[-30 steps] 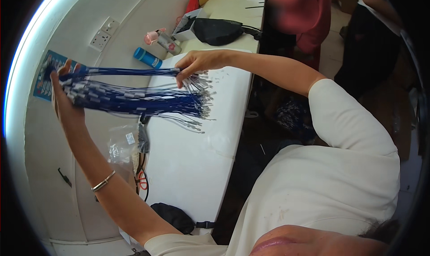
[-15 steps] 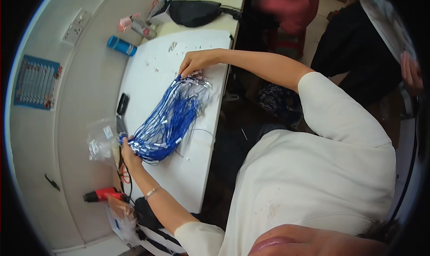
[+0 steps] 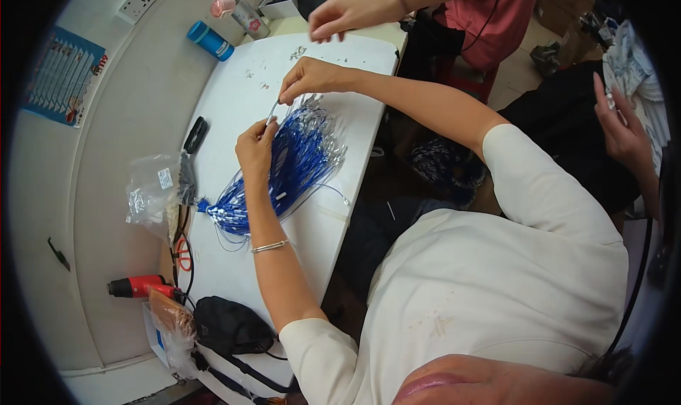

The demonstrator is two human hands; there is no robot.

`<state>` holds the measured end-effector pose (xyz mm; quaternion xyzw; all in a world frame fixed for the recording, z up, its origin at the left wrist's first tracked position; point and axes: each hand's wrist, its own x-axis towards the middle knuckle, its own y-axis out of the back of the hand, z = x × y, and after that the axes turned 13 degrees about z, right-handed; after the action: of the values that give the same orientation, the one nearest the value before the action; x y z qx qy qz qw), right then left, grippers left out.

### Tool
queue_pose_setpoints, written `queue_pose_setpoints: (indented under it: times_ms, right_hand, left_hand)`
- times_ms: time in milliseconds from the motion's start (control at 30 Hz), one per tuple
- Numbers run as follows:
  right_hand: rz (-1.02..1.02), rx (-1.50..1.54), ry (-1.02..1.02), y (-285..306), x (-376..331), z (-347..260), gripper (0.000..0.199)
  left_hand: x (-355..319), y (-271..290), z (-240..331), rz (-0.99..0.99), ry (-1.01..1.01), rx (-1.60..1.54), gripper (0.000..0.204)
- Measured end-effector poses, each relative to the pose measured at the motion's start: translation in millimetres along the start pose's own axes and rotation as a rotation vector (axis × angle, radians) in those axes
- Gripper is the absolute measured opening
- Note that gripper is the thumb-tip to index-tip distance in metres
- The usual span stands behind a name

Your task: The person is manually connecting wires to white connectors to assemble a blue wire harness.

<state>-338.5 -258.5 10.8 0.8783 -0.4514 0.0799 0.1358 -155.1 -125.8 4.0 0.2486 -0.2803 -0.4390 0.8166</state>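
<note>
A large bundle of thin blue cords (image 3: 301,146) with small white tags and silvery ends lies on the white tabletop, gathered at its lower left. Above its upper left part, both my hands pinch a thin greyish strand (image 3: 272,110) that runs between them. My left hand (image 3: 254,148) is closed on its lower end, with the wrist crossing over the cords. Its upper end is in the fingertips of my closed right hand (image 3: 306,79). Whether the strand belongs to the bundle, I cannot tell.
Another person's hand (image 3: 358,15) reaches over the far table edge; another hand (image 3: 628,125) shows at the right. Along the wall stand a blue bottle (image 3: 211,41), a black object (image 3: 196,135), a clear plastic bag (image 3: 152,192) and a red heat gun (image 3: 142,286). A black pouch (image 3: 230,325) lies nearer.
My left hand has let go of the bundle's gathered end and moved up beside my right hand. The bundle now rests on the table. Another person's hand has come in at the top.
</note>
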Motion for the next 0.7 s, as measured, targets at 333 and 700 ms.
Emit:
queue_pose_setpoints:
  times_ms: [333, 700]
  right_hand:
    - [0.231, 0.448, -0.222, -29, 1, -3, 0.017]
    - [0.165, 0.263, -0.125, -51, -1, 7, 0.017]
  left_hand:
    - [1, 13, 20, 0.088, 0.081, -0.608, 0.018]
    - [-7, 1, 4, 0.114, -0.011, -0.671, 0.015]
